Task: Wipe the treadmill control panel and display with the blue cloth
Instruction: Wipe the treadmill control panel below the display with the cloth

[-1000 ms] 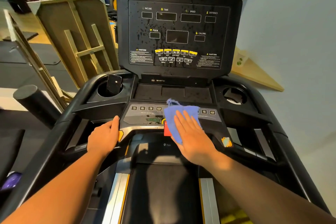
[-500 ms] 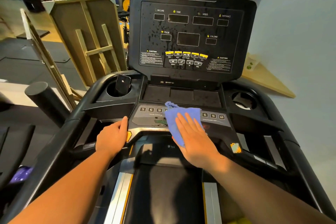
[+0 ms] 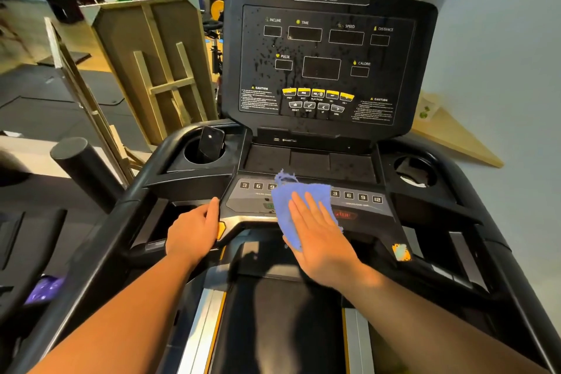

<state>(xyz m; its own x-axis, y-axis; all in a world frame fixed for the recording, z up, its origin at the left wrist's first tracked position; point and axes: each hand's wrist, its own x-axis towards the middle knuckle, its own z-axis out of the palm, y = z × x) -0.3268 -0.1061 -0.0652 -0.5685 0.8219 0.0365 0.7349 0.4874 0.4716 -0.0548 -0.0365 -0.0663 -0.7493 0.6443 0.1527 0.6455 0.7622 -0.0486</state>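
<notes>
Flat under right hand [image 3: 318, 231], blue cloth [image 3: 287, 206] on control panel [image 3: 364, 212].

The upright display [image 3: 328, 67] rises just behind the control panel [image 3: 358, 206], blocking reach beyond it. A phone [image 3: 209, 143] stands in the left cup holder [image 3: 194, 158]. The shallow tray [image 3: 309, 162] between panel and display lies open. Wooden frames [image 3: 151, 70] lean close on the left.

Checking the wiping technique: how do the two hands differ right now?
The right hand lies flat, fingers straight, pressing the blue cloth on the control panel; the left hand has no cloth and rests at the panel's left edge, fingers bent over it. Both are bare and touch the treadmill.
</notes>
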